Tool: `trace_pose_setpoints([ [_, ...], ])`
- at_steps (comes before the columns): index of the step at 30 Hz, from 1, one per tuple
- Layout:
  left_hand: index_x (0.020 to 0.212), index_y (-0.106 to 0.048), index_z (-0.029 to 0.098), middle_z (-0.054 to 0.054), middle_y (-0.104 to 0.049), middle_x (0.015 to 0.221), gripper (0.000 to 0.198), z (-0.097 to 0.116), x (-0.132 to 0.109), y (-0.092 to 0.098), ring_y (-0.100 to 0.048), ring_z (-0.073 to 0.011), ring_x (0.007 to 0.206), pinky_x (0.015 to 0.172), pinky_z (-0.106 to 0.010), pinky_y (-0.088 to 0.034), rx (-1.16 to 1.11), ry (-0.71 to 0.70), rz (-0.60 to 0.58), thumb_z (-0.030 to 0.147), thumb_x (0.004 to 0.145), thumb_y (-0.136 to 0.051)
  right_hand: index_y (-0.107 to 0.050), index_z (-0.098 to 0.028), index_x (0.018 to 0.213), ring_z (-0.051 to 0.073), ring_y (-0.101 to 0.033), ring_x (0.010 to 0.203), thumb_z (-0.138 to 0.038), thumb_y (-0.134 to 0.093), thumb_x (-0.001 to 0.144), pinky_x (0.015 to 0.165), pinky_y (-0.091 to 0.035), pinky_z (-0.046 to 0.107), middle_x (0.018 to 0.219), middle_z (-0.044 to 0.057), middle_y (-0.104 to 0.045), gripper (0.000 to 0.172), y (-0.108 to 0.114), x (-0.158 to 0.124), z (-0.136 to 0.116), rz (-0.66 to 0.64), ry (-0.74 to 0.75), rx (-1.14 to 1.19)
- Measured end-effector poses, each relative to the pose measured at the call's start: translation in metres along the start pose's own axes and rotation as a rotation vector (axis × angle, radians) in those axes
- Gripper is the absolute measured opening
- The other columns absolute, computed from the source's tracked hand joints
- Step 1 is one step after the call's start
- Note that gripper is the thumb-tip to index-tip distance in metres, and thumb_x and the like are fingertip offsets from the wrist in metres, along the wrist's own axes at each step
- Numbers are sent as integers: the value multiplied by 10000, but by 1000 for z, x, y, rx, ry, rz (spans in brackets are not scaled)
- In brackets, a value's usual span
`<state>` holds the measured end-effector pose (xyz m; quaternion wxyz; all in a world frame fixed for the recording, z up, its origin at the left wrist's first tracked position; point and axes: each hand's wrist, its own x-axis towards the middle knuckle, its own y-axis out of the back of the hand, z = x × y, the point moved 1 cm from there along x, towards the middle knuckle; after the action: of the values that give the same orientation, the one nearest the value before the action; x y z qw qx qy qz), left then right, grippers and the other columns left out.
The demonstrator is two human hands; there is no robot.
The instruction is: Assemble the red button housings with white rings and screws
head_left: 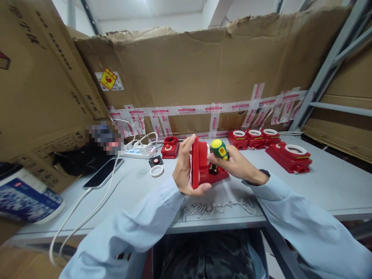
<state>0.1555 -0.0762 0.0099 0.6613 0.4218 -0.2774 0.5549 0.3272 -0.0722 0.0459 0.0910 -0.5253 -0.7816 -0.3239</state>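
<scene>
My left hand (182, 164) grips a red housing (196, 164) from its left side, tilted up on edge above the table. Inside its open face sits a small black terminal block (213, 169) with brassy contacts. My right hand (240, 164) is closed around the yellow-and-green handle of a screwdriver (220, 150) at the housing's right side. The screwdriver's tip is hidden from me. Below both hands, several loose screws and small metal parts (203, 208) lie along the table's front. A white ring (157, 171) and a small black square piece (156, 161) lie left of my left hand.
Another red housing (170, 147) stands behind the white ring. Several more red housings (289, 158) with white rings are at the right. A power strip (139, 152), a phone (104, 173) with its cable and a large tub (27, 193) occupy the left. Cardboard (186, 73) walls the back.
</scene>
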Motion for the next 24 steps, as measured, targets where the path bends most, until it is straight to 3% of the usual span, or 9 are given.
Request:
trace_pose_setpoints([
  [6,1418,-274,224,-98,-261,1473,904,1,3,-3,-268,-352,1351,1139,-454,-164,-121,20,-2,508,655,-668,-540,-167,771,84,-418,602,-436,-660,765,535,-351,211,683,-34,-489,294,0,-1,4,52,51,-85],
  [11,1356,-372,228,-83,-473,1350,737,13,16,0,-360,-340,1310,1066,-465,-325,-623,352,161,584,730,-532,-567,-168,921,128,-556,703,-446,-609,811,635,-451,252,771,14,-595,302,1,4,8,191,50,-29],
  [14,1327,-416,220,-86,-537,1298,661,18,22,5,-414,-334,1279,976,-490,-424,-872,533,161,572,768,-428,-593,-168,932,149,-594,763,-456,-597,815,689,-486,282,810,37,-630,311,1,10,9,211,29,45],
  [19,1296,-470,222,-73,-589,1258,537,7,24,6,-482,-303,1240,970,-478,-450,-956,589,148,488,835,-400,-639,-156,923,95,-489,569,-470,-670,740,506,-422,237,640,-19,-540,365,3,12,10,252,-27,142],
  [24,1173,-583,169,-68,-635,1210,389,-15,25,-1,-504,-260,1234,1060,-398,-394,-918,626,183,355,833,-559,-611,-170,1029,51,-315,438,-498,-662,739,381,-262,211,564,-67,-428,442,7,8,13,336,-71,266],
])
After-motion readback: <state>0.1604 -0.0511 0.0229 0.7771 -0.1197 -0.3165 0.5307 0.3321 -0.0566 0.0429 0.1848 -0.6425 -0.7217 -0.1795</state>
